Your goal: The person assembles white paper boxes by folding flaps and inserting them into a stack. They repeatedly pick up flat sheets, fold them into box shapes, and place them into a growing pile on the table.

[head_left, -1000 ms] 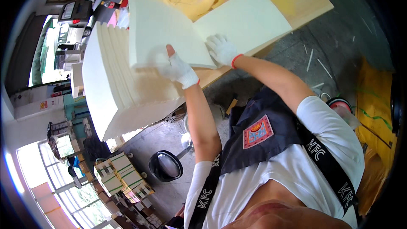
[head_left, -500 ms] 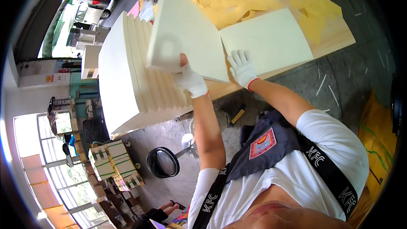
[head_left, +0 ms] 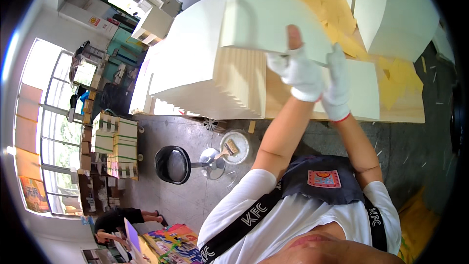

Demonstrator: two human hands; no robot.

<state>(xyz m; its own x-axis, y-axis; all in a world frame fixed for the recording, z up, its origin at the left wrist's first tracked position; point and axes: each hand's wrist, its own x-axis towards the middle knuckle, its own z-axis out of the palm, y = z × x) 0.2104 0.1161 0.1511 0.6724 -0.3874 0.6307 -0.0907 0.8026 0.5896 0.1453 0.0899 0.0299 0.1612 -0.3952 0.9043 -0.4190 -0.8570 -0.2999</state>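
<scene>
A thick stack of white paper (head_left: 273, 14) is tilted above the wooden table (head_left: 403, 110). My left hand (head_left: 303, 76), in a white glove with the thumb bare, grips its near edge, thumb on the top face and fingers underneath. Beside it my right hand (head_left: 337, 88), also gloved, has its fingers stretched out against the stack's near right corner. To the left stands a large pile of white paper (head_left: 195, 39) with ridged layers along its near side. A flat white sheet (head_left: 364, 90) lies on the table behind my right hand.
Yellow paper scraps (head_left: 342, 19) cover the table's far part, near a tall white paper stack (head_left: 403, 14). On the floor are a black stool (head_left: 173, 165) and a white bucket (head_left: 249, 149) with a brush (head_left: 226, 150) across it. A person (head_left: 117, 220) bends at lower left.
The view has swung leftward. My left hand still carries the tilted paper stack, now over the pile's right end. My right hand has left the flat sheet and come to the carried stack's corner.
</scene>
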